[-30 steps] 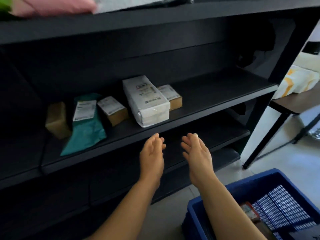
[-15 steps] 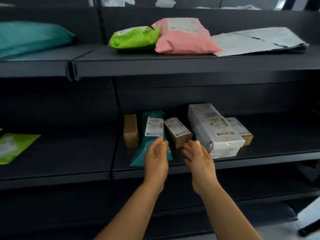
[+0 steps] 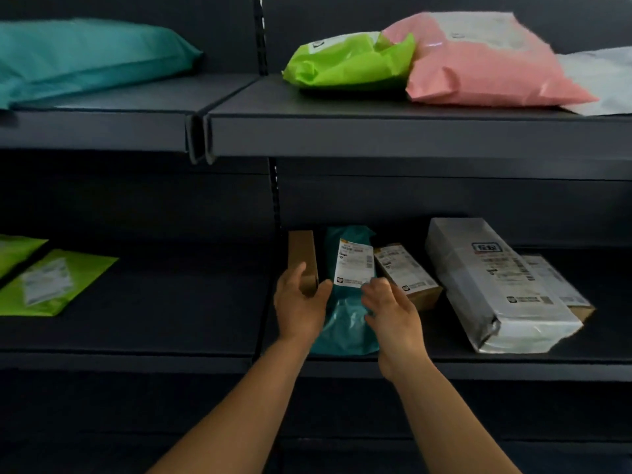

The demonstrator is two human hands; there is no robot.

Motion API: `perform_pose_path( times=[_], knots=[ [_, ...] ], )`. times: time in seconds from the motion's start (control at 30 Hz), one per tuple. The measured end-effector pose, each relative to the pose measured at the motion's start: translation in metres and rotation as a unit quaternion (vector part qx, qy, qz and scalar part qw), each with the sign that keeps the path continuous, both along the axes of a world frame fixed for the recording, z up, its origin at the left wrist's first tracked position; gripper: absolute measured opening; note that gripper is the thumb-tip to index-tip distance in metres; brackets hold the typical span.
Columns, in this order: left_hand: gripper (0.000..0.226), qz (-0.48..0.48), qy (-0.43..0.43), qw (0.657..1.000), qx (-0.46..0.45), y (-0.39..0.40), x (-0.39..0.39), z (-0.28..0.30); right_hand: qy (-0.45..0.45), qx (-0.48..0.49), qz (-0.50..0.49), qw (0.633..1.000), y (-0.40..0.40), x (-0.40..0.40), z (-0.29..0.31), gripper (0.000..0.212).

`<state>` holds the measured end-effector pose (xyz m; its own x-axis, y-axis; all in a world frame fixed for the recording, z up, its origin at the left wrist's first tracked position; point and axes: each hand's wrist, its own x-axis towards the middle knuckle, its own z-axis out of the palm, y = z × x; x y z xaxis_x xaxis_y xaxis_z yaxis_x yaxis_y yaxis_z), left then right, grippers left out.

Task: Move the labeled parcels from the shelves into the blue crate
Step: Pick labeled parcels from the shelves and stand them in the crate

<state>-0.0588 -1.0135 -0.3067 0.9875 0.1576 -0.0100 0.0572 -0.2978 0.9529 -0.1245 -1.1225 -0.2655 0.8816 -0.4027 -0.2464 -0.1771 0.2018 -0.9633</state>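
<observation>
Grey mailer cut by right edge; labels blurred

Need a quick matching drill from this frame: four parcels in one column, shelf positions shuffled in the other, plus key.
Parcels
1. pink mailer
2. small teal mailer
3. flat green mailer
4. grey wrapped parcel

Places
A. lower shelf, left bay
B. upper shelf, right bay, beside a green bag
C. lower shelf, between the left hand and right hand
D. lower shelf, right bay, lying partly over a brown box

Pairs: 1-B, 2-C, 3-A, 4-D
</observation>
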Motion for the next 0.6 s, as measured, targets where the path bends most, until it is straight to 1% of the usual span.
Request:
perform_pose_path(
  times=[0.07,0.1,0.2,0.27,0.43,0.53,0.6],
  knots=[
    [0.06,-0.005,0.004,0.993,0.114,0.0,0.02,-0.006,0.003,-0.003,0.016,1.0,0.0,0.011,-0.001,0.017],
    [0.063,-0.004,0.01,0.99,0.142,-0.001,0.027,-0.006,0.005,-0.003,0.021,1.0,0.0,0.018,-0.002,0.017],
    [0.081,0.016,0.048,0.987,0.155,-0.005,0.045,-0.007,0.011,-0.001,0.031,0.999,-0.001,0.038,-0.005,0.017],
    [0.085,0.02,0.065,0.984,0.164,-0.007,0.054,-0.007,0.013,-0.006,0.039,0.999,0.0,0.051,-0.008,0.017],
    [0.076,0.052,0.045,0.994,0.087,-0.002,0.065,-0.012,0.02,-0.011,0.068,0.997,0.005,0.078,-0.015,0.017],
    [0.075,0.093,0.043,0.995,-0.017,0.008,0.069,-0.013,0.02,-0.016,0.089,0.996,0.01,0.087,-0.019,0.02],
    [0.07,0.105,0.062,0.991,-0.061,0.016,0.069,-0.013,0.019,-0.015,0.106,0.994,0.016,0.093,-0.022,0.022]
  ],
)
